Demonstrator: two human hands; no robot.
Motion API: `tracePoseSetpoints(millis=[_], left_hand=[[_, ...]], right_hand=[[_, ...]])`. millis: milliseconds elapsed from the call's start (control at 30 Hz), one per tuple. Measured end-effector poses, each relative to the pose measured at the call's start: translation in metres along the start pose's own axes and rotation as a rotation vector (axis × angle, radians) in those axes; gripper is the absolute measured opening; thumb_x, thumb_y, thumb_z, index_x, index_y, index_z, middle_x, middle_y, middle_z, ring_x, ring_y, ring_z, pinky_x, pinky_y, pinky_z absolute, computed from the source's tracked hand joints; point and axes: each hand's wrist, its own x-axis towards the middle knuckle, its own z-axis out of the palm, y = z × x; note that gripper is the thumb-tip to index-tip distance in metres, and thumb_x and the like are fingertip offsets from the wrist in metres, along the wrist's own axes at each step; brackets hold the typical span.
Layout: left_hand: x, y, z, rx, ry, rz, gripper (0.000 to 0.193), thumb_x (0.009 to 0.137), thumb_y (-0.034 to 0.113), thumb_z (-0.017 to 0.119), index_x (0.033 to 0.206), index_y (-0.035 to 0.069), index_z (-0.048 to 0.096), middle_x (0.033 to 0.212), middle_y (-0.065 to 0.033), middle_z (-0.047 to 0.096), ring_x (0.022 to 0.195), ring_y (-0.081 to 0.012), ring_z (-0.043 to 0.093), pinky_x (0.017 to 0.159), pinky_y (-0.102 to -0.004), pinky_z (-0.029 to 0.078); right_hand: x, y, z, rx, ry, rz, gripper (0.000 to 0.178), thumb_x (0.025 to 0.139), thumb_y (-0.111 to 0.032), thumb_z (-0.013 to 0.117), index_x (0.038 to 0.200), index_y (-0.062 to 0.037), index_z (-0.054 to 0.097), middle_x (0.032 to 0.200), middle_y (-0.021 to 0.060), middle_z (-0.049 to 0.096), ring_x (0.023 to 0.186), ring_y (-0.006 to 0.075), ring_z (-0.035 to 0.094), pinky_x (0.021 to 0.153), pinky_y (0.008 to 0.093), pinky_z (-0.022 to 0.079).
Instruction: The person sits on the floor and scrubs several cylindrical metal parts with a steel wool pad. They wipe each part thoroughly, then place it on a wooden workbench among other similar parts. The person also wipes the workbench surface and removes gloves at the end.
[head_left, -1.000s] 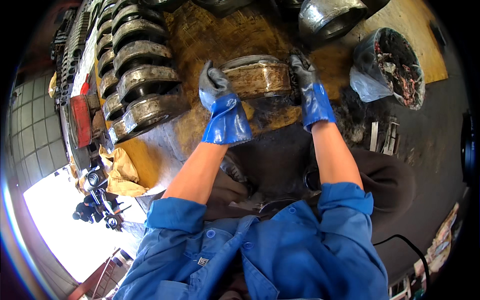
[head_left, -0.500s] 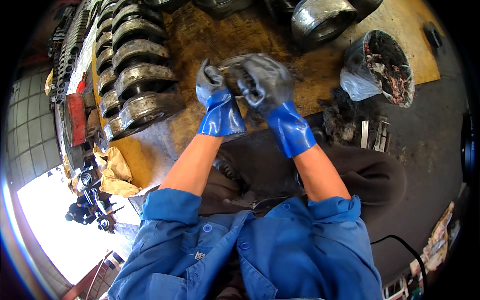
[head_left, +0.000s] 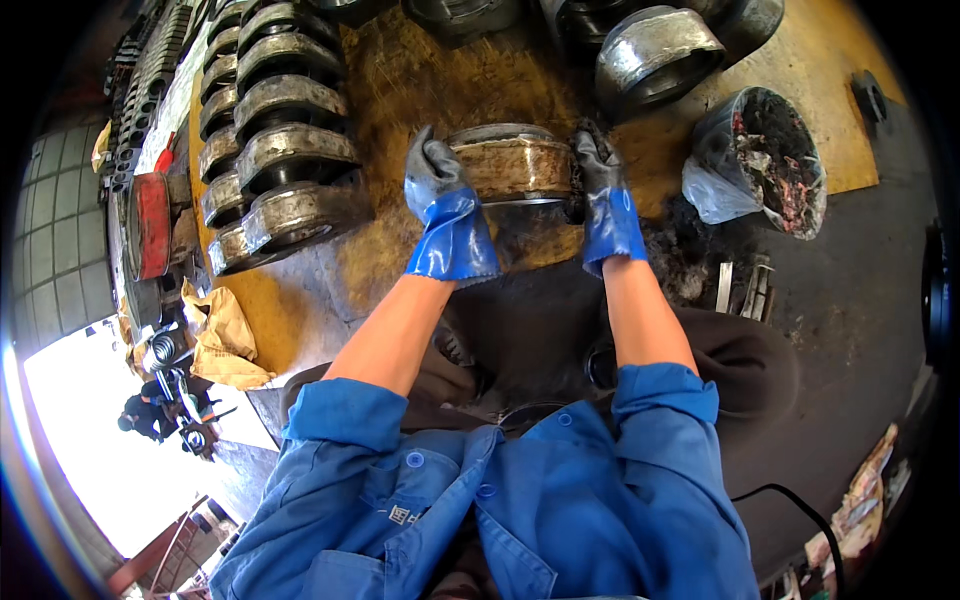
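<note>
A worn, rusty metal ring [head_left: 512,168] stands on the wooden board in front of me, its open rim upward. My left hand [head_left: 436,172], in a grey and blue rubber glove, is closed against the ring's left side. On the opposite side my right hand [head_left: 601,168], gloved alike, is pressed to the ring with fingers curled. Between its palm and the ring shows a dark fibrous clump [head_left: 574,198], partly hidden by the glove. The fingertips of both hands are partly out of sight.
Rows of similar metal rings [head_left: 295,155] lie along the left, and more rings [head_left: 655,55] sit at the far side. To the right stands a plastic-lined bucket [head_left: 735,150] of dark scraps, near a dark fibrous pile [head_left: 690,230]. A brown paper bag [head_left: 222,335] lies at left.
My right hand has moved from over the ring to its right side, uncovering the ring. The left hand has shifted slightly right and stays at the ring's left side.
</note>
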Motion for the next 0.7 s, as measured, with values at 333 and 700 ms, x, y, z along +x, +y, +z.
tracePoseSetpoints(millis=[333,700], left_hand=[[-0.004,-0.01,-0.02,0.571,-0.029,0.028,0.036,0.098,0.021,0.048,0.115,0.0,0.072,0.106,-0.0209,0.074,0.095,-0.0314,0.071,0.087,-0.038,0.054],[-0.013,0.005,-0.012,0.329,0.031,-0.041,0.032,0.098,0.015,0.059,0.124,-0.002,0.067,0.09,-0.0111,0.069,0.077,-0.0167,0.063,0.074,-0.0296,0.052]], right_hand=[[-0.002,0.02,-0.012,-0.051,-0.18,0.074,0.052,0.097,-0.051,0.063,0.115,-0.0033,0.069,0.104,0.0045,0.071,0.094,0.0182,0.064,0.085,0.0339,0.051],[0.05,-0.006,0.025,-0.167,-0.382,-0.083,0.058,0.096,-0.059,0.06,0.107,-0.0041,0.072,0.1,0.0063,0.071,0.091,0.0219,0.065,0.082,0.0359,0.051]])
